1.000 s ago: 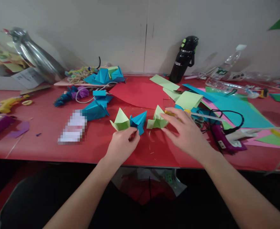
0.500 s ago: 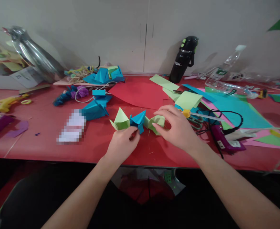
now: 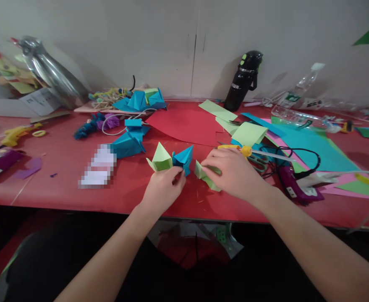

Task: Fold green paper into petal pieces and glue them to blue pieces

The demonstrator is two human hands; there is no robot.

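Observation:
My left hand (image 3: 165, 184) is closed on the near edge of a folded blue paper piece (image 3: 183, 157). A folded light green piece (image 3: 160, 157) stands beside the blue one, just beyond my left knuckles. To the right, my right hand (image 3: 231, 170) pinches another folded light green piece (image 3: 209, 178), which is tilted above the red table (image 3: 184, 205) and apart from the blue piece. My right fingers partly cover it. A yellow hot glue gun (image 3: 246, 151) lies just beyond my right hand.
More folded blue pieces (image 3: 127, 144) lie at left centre. Red paper (image 3: 184, 123) is behind the hands. A black bottle (image 3: 242, 79) stands at the back. Scissors (image 3: 260, 162), a purple power strip (image 3: 300, 188) with cables and coloured sheets (image 3: 319, 147) lie right. A steel jug (image 3: 52, 73) stands left.
The right light green piece has moved away from the blue one and turned, and my right fingers have closed on it. My left hand keeps its hold. The view has shifted slightly.

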